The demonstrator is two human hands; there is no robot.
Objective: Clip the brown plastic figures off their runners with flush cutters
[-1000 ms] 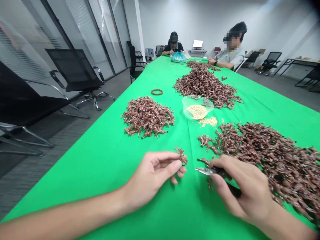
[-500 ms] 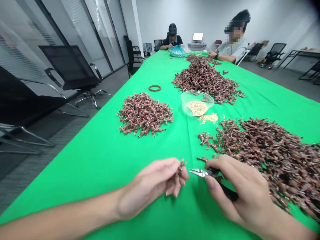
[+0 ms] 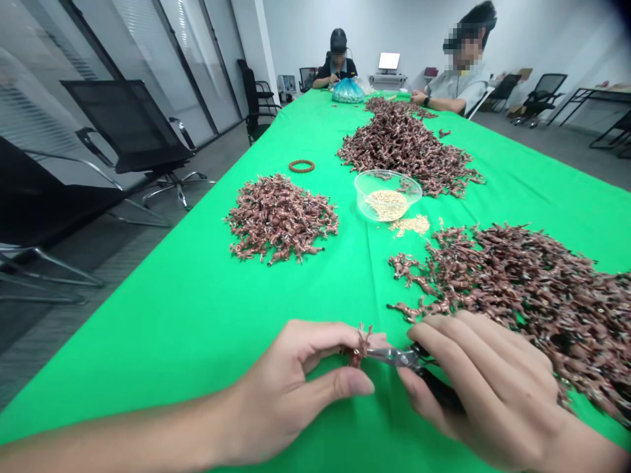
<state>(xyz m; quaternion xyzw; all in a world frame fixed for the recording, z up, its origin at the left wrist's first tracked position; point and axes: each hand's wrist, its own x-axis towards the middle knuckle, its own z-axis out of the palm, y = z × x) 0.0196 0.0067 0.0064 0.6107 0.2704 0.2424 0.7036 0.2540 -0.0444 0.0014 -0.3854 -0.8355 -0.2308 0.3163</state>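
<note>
Left hand (image 3: 288, 391) close in at bottom centre, grip pinched on a small branched copper-brown piece (image 3: 355, 355), thumb under, fingers over, holding it up off the cloth, likely so the tool can reach it. Right hand (image 3: 486, 387) wrapped around the dark handles of small pliers (image 3: 394, 357), fingers closed over them. Steel nose points left at the piece, and the tips look pressed together; can't tell if they bite it or just touch it. Both hands hover over the green cloth (image 3: 148, 368) covering a long surface. Just beyond the right hand sits a big heap of the same branched pieces (image 3: 507, 289), its stray bits near the fingers, probably placed there for easy reach. Further up, a clear plastic bowl (image 3: 387, 174) holds pale grains (image 3: 387, 205), with a small spill of the same grains (image 3: 409, 225) on the cloth just in front. Left of it is a smaller heap (image 3: 279, 220), and behind the bowl a third heap (image 3: 409, 154). A braided brown ring (image 3: 302, 166) lies on the cloth between those two. Far end: a blue plastic bag (image 3: 348, 92), one co-worker (image 3: 338, 66) at the head of the surface, another (image 3: 458, 92) seated at the right side, hands on the surface. Black mesh chairs (image 3: 128, 118) stand along a glass partition (image 3: 148, 52).
</note>
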